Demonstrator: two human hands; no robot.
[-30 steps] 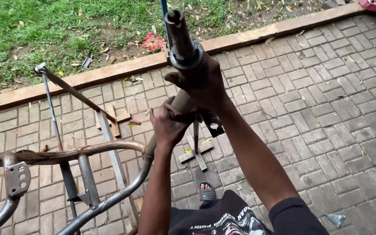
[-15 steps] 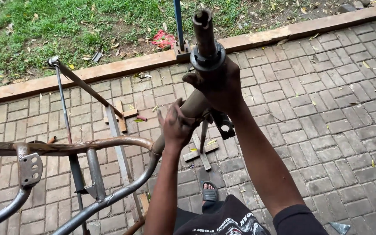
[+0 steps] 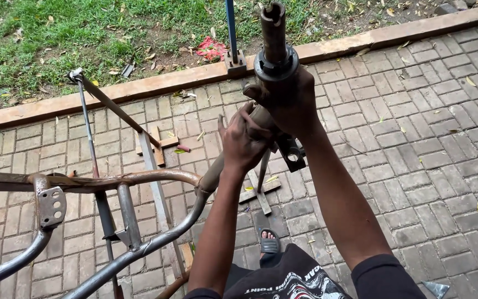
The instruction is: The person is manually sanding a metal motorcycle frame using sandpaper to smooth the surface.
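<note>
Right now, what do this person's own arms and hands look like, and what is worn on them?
Both hands are bare: the left hand and right hand wear no gloves, rings or watch that I can see. The forearms are uncovered. A short black sleeve covers the right upper arm, part of a black shirt with a pale print.

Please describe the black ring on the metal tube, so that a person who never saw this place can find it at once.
Find the bare metal frame over the brick paving and follow its tubes up to the right hand. Directly above that hand, the black ring circles the rusty upright tube. It is the only dark, round collar there.
</note>
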